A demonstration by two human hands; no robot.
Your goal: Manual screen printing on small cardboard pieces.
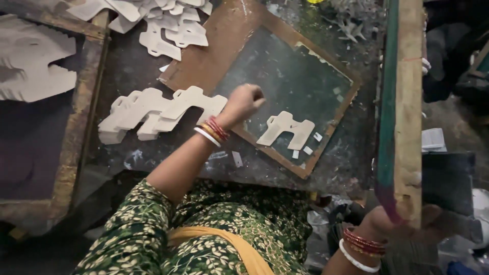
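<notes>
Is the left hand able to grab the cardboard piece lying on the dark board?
Probably yes. The left hand hovers closed just beside the cardboard piece, with only bare dark board between them.

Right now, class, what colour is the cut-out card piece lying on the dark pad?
The card piece is pale cream, almost off-white; the head view shows it on the pad.

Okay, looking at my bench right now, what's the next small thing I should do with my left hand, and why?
Probably open the left hand and bring it down onto the single card cut-out lying on the dark panel of the brown frame. The hand is closed in a fist just beside that piece, apparently empty, while the right hand already grips the raised wooden frame.
</notes>
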